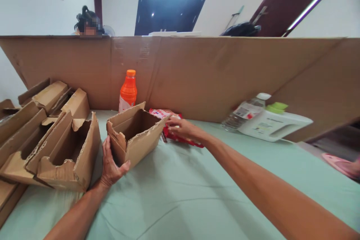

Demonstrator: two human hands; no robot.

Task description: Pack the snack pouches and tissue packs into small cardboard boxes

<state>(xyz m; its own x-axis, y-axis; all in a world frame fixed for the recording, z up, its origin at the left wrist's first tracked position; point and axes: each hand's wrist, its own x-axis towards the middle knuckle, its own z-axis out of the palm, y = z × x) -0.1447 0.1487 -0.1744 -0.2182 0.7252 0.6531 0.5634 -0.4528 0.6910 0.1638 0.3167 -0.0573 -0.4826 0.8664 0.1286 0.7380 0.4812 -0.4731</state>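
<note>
An open-topped cardboard box (144,148) with torn edges stands at an angle on the green cloth. My left hand (112,165) is wrapped round its near left end, thumb along the near side and fingers on the end wall. At the box's far right corner, my right hand (181,126) has its fingers curled in, the fingertips against the corner edge. Just behind and below that hand lies a red plastic packet (191,141), partly covered by the hand and the box. An orange bottle (128,88) stands upright behind the box.
Several more open cardboard boxes (60,174) are packed together on the left. A clear plastic bottle (244,112) and a white jug (274,123) with a green cap lie tilted at the right. A tall cardboard panel (213,75) runs across the back; a person's head (89,22) shows above it.
</note>
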